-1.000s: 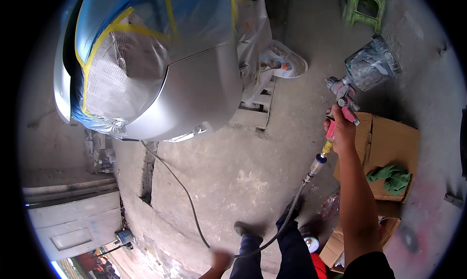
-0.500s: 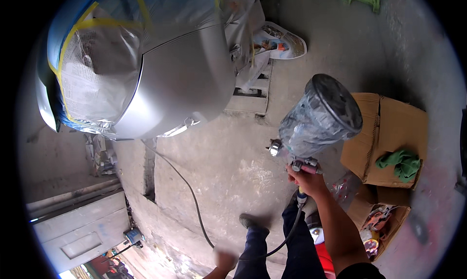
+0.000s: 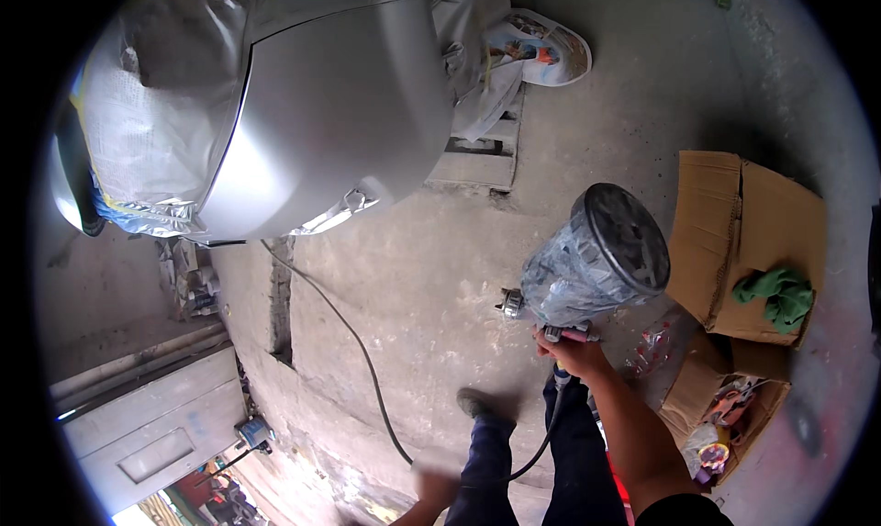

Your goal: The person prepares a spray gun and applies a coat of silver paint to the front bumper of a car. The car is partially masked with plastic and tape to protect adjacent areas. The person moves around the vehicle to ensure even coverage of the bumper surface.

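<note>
My right hand (image 3: 576,354) is wrapped round the grip of a paint spray gun (image 3: 510,303). On top of the gun sits a large paint cup (image 3: 578,274), smeared grey, with a dark round lid. The gun's nozzle points left, well apart from the silver car body panel (image 3: 344,113) at upper left. A dark air hose (image 3: 369,368) trails from beneath the car to my left hand (image 3: 437,485), then on to the gun's handle. That left hand is blurred but appears closed round the hose, low in front of my legs.
Masking film and paper (image 3: 179,95) cover the car beside the panel. Cardboard boxes (image 3: 766,241) stand at right, a green cloth (image 3: 778,296) on one. A slotted floor grate (image 3: 477,154) lies beyond the panel. A pale door-like panel (image 3: 156,430) is at lower left.
The spray gun and my right hand have moved slightly left and down, the cup tilting a little. My left hand has shifted slightly right. The car now sits higher in view.
</note>
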